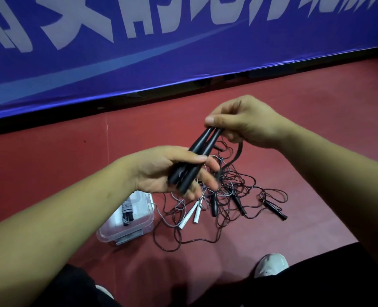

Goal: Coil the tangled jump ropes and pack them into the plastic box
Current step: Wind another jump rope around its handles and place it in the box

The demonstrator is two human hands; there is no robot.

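Box (147, 220) holds coiled grey rope (127, 209); left hand (159, 171), right hand (247, 122) grip black handles (198, 155)

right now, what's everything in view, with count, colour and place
banner: one, blue with white lettering, along the far side
floor: one, red, underfoot
held handles: two, black, between both hands
tangled ropes: several, dark and grey, floor below the hands
white handles: two, white, floor, right of the box
loose black handles: at least three, black, in the tangle
plastic box: one, clear, floor, left of the tangle
coiled rope: one, grey, inside the box
shoes: two, pale, bottom edge
left hand: one, grips the handles' thick ends
right hand: one, fingers pinch the narrow ends
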